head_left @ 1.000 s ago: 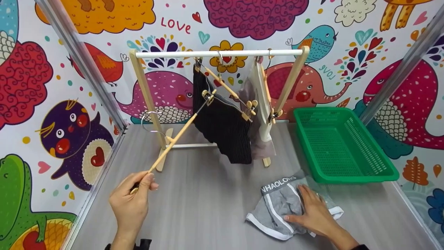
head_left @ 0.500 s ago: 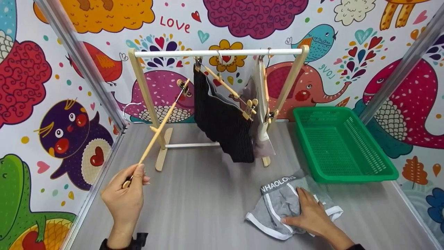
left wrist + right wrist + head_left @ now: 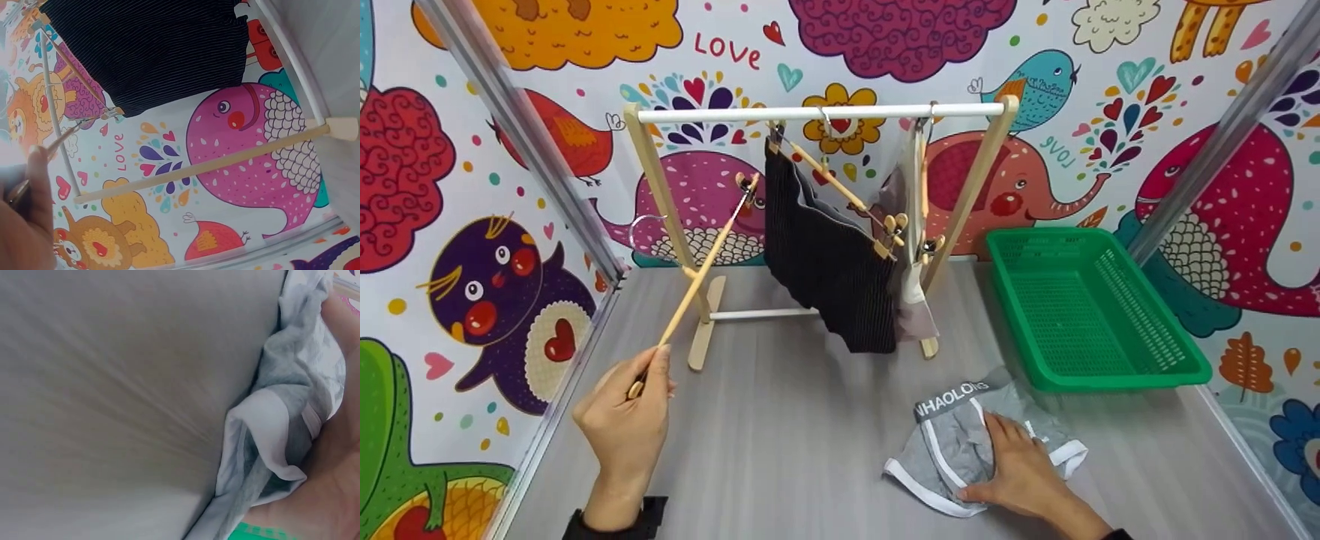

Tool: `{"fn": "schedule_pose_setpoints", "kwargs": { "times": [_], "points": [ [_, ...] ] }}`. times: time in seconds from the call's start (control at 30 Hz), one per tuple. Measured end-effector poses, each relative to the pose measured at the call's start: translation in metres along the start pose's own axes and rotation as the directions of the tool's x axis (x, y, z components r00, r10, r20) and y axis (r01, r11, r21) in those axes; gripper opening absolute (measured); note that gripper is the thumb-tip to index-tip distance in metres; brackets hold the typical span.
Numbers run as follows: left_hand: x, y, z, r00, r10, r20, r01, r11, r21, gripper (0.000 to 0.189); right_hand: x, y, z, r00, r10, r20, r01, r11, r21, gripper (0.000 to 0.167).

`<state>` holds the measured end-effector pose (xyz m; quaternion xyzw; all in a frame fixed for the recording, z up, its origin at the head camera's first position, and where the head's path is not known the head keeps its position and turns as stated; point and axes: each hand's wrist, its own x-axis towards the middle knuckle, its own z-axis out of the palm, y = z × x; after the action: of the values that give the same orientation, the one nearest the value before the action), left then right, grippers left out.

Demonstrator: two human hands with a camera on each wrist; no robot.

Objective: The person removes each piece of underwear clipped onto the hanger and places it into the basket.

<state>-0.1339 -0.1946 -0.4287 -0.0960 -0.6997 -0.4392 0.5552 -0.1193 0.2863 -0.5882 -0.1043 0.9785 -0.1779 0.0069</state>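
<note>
My left hand (image 3: 626, 412) grips one end of a wooden clip hanger (image 3: 701, 277), its far clip raised left of a black ribbed garment (image 3: 829, 285). The hanger's metal hook points left, and the visible far clip holds nothing. In the left wrist view, part of the left hand (image 3: 25, 225) shows at the edge, with the hanger (image 3: 63, 136) slanting away. My right hand (image 3: 1024, 472) rests on grey boxer briefs (image 3: 949, 442) with white trim, fingers extended and thumb apart. The right wrist view shows the briefs (image 3: 301, 371) bunched beside the right hand (image 3: 332, 484).
A small clothes rack (image 3: 697, 115) with a white rail stands at the back. The black garment and pale garments (image 3: 913, 225) hang from it on clip hangers. A green basket (image 3: 1117, 381) stands at the right. Patterned walls enclose the grey tabletop (image 3: 780, 450).
My left hand has drawn the hanger left, so its far clip has moved away from in front of the black garment. The right hand stays on the briefs. The head view has shifted slightly.
</note>
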Motion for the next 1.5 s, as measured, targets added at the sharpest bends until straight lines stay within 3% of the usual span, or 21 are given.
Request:
{"fn": "schedule_pose_setpoints", "kwargs": {
  "times": [0.2,0.4,0.63,1.03,1.27,1.5],
  "points": [
    [0.01,0.002,0.006,0.997,0.068,0.032,-0.07,0.993,0.091,0.016,-0.001,-0.002,-0.001,0.999,-0.02,-0.031,0.019,0.999,-0.031,0.118],
    [0.018,0.0,0.008,0.994,0.096,0.051,-0.102,0.985,0.137,0.01,-0.002,-0.01,-0.004,0.998,-0.028,-0.048,0.031,0.997,0.066,0.084],
    [0.022,0.0,0.008,0.995,0.086,0.06,-0.095,0.98,0.175,0.012,-0.003,-0.011,-0.002,0.994,-0.044,-0.095,0.058,0.986,0.154,0.053],
    [0.033,0.004,0.008,0.993,0.075,0.086,-0.092,0.971,0.219,0.007,-0.003,-0.008,-0.015,0.996,-0.009,-0.091,0.036,0.954,0.299,0.049],
    [0.038,0.002,0.012,0.993,0.052,0.106,-0.074,0.973,0.219,0.006,-0.001,-0.013,-0.038,0.992,0.06,-0.113,-0.013,0.926,0.377,0.049],
    [0.044,0.002,0.016,0.993,0.049,0.103,-0.071,0.971,0.226,0.005,0.003,-0.018,-0.065,0.98,0.076,-0.182,0.003,0.918,0.396,0.047]
  ]
}}
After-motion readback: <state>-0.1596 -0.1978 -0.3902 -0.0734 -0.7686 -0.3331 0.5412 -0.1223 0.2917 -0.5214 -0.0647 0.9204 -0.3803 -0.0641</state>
